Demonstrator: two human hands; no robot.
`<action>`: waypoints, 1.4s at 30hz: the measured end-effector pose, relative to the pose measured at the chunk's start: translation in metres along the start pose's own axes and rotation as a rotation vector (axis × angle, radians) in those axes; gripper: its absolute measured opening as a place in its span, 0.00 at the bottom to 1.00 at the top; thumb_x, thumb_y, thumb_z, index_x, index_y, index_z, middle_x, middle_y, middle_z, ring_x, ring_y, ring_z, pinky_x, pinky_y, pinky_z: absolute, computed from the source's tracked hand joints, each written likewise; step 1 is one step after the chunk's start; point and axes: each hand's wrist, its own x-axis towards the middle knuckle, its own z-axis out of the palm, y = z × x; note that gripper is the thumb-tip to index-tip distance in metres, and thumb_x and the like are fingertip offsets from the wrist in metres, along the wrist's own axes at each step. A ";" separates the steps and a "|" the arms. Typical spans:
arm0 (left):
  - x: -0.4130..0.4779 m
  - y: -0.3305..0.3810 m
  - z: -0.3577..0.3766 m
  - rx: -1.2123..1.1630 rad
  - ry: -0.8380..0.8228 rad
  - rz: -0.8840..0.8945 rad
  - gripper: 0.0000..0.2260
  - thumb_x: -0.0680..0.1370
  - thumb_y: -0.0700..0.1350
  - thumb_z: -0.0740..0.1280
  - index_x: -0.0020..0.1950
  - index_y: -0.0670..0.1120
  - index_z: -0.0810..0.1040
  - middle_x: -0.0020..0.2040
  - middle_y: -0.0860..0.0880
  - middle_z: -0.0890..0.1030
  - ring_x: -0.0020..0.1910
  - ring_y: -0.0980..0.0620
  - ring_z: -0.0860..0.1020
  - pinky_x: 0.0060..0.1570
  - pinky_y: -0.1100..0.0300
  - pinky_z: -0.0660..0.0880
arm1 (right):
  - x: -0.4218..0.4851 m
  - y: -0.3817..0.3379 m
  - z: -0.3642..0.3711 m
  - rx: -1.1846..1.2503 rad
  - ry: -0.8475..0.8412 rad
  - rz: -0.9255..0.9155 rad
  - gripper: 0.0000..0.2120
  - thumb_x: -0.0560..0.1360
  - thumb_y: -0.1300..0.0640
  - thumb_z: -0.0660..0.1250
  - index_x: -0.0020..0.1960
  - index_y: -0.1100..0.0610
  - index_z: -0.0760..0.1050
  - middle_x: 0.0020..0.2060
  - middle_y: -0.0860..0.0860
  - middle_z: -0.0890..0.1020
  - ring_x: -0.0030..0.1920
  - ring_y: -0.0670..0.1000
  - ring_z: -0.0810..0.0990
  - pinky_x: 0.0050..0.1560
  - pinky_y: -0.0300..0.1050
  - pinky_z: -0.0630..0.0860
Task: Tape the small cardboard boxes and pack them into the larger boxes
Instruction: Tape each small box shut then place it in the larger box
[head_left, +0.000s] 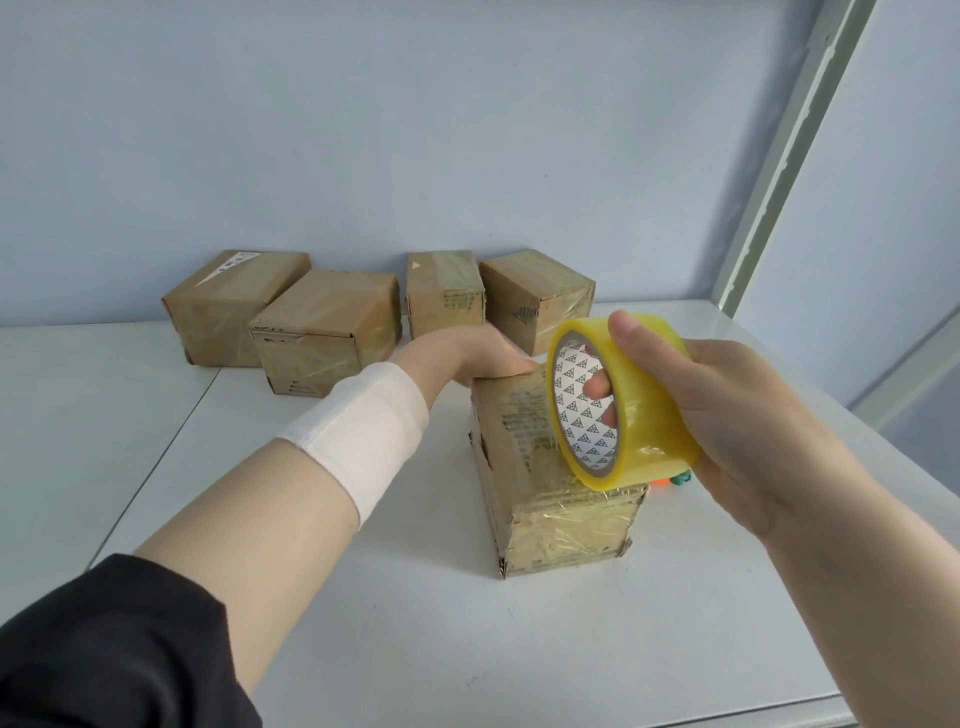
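Note:
A small cardboard box, wrapped in clear tape, lies lengthwise in the middle of the white table. My left hand presses on its far end, fingers hidden behind the tape roll. My right hand grips a yellowish roll of clear tape just above the box's near top, thumb over the rim and fingers through the core. A film of tape seems to run from the roll down to the box top.
Several taped small boxes stand along the back wall: two at the left, two in the middle. A small orange and green object peeks out behind the roll. A white frame post rises at right.

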 end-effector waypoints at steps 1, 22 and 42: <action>0.001 0.001 -0.001 0.010 0.090 0.068 0.14 0.77 0.54 0.64 0.52 0.45 0.81 0.47 0.50 0.80 0.47 0.54 0.77 0.46 0.63 0.72 | 0.000 0.000 -0.001 -0.006 0.001 -0.006 0.14 0.57 0.38 0.68 0.30 0.47 0.83 0.32 0.50 0.85 0.29 0.47 0.82 0.26 0.39 0.78; 0.005 0.001 0.031 -0.151 0.337 0.214 0.15 0.75 0.41 0.65 0.44 0.26 0.75 0.17 0.53 0.61 0.26 0.53 0.55 0.20 0.63 0.63 | -0.024 0.055 0.003 0.010 0.145 -0.394 0.10 0.71 0.46 0.65 0.40 0.52 0.79 0.32 0.46 0.84 0.35 0.44 0.81 0.38 0.36 0.76; -0.020 0.023 0.024 0.111 0.184 0.363 0.20 0.82 0.56 0.51 0.68 0.49 0.71 0.69 0.50 0.71 0.69 0.51 0.67 0.67 0.57 0.62 | -0.095 0.093 0.001 0.089 0.212 -0.108 0.16 0.62 0.39 0.67 0.36 0.52 0.79 0.26 0.54 0.81 0.27 0.47 0.80 0.29 0.35 0.74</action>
